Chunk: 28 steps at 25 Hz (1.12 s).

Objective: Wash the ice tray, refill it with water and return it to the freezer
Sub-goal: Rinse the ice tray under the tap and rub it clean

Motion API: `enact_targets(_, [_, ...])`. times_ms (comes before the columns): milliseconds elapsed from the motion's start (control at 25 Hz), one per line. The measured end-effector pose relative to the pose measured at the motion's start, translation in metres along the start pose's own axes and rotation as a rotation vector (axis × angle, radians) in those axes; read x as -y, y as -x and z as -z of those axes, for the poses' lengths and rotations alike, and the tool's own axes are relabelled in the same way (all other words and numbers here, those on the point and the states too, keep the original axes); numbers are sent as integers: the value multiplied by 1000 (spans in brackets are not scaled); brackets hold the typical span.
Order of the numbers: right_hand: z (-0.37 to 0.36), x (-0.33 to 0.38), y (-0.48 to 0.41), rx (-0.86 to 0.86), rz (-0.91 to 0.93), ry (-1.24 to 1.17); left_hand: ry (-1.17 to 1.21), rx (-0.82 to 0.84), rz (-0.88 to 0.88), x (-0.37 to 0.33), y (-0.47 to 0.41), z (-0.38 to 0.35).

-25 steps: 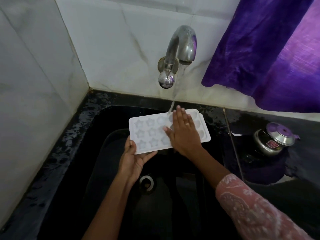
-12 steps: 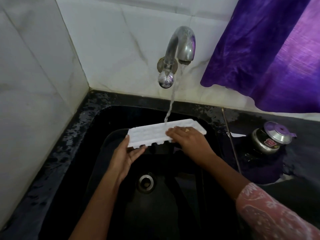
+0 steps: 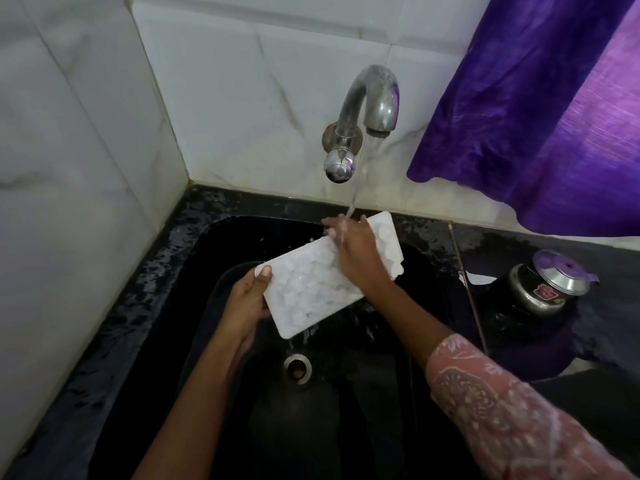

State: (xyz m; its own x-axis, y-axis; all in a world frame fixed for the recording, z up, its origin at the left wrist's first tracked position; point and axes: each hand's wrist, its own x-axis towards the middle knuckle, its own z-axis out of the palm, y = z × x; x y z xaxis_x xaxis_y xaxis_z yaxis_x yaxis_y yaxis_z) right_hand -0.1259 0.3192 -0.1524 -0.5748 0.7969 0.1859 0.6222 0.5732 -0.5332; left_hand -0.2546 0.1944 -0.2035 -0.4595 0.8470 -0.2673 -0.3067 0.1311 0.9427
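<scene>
A white ice tray (image 3: pixel 304 292) is held over the black sink (image 3: pixel 346 410), turned so its bumpy underside faces up, with its far end raised. My left hand (image 3: pixel 247 303) grips the tray's near left end, thumb on top. My right hand (image 3: pixel 353 251) lies across the tray's middle with fingers spread flat, right under the stream. Water runs from the metal tap (image 3: pixel 370 102) onto my right fingers and the tray, and drips off the tray's lower corner.
The drain (image 3: pixel 297 367) sits below the tray. A steel pot with a lid (image 3: pixel 543 285) stands on the black counter at the right. A purple curtain (image 3: pixel 540 109) hangs at the upper right. White tiled walls close the left and back.
The tray has been flipped from cavities up, through on edge, to underside up. My right hand moved from the top face onto the underside, and my left hand shifted its grip.
</scene>
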Motion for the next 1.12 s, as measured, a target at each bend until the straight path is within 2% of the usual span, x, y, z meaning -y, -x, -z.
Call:
enact_targets(160, [-49, 33, 35, 95, 210, 289, 44, -26, 88, 3, -3, -16])
enact_targets(360, [-52, 19, 37, 240, 390, 334, 155, -55, 155, 5, 0, -15])
enact_targets(480, [-36, -9, 18, 213, 176, 395, 227, -100, 192, 5, 2, -11])
enact_targets(600, [-16, -37, 4, 158, -43, 468, 192, -155, 182, 5, 8, 6])
enact_targets(800, [1, -30, 1, 215, -401, 46, 181, -140, 117, 11, 21, 36])
enact_targets(880, [5, -20, 8, 239, -528, -201, 263, -134, 99, 13, 25, 43])
enact_targets(1000, [11, -7, 26, 194, -639, -823, 419, -56, 196, 7, 28, 52])
enact_targets(1120, [14, -3, 39, 131, -705, -1075, 275, -146, 312, 6, 25, 59])
